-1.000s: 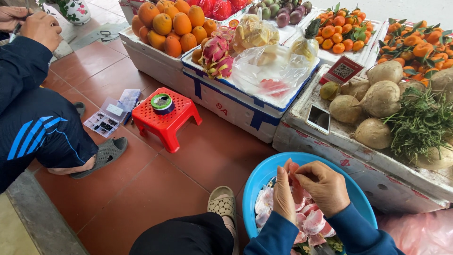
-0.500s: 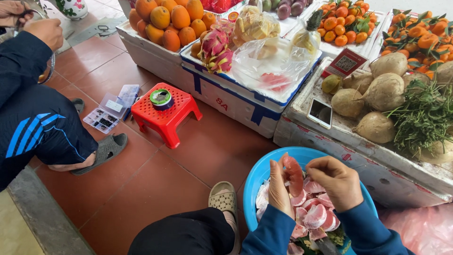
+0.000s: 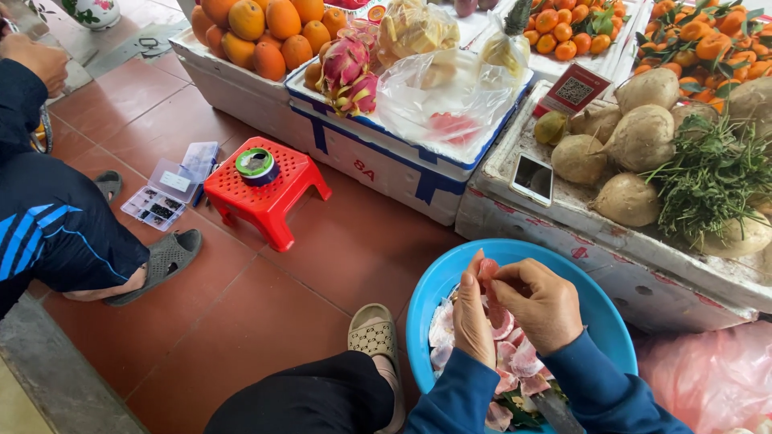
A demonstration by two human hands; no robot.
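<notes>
Both my hands are over a blue plastic basin [image 3: 438, 281] that holds pink-and-white fruit peel pieces [image 3: 515, 362]. My left hand [image 3: 473, 317] and my right hand [image 3: 540, 301] together pinch one pink fruit segment [image 3: 487, 269] at the fingertips, just above the basin. Both arms wear blue sleeves. My foot in a beige slipper [image 3: 374, 333] rests on the red tile floor beside the basin.
White foam boxes hold oranges [image 3: 265, 32], dragon fruit [image 3: 347, 68], a plastic bag [image 3: 442, 100], brown round tubers [image 3: 639, 137], green herbs [image 3: 708, 181] and a phone [image 3: 532, 178]. A red stool [image 3: 269, 193] carries a tape roll. Another person in dark trousers [image 3: 56, 229] sits at left.
The view has shifted slightly downward. My hands have kept working the pink segment over the basin, with the fingers closer together on it now.
</notes>
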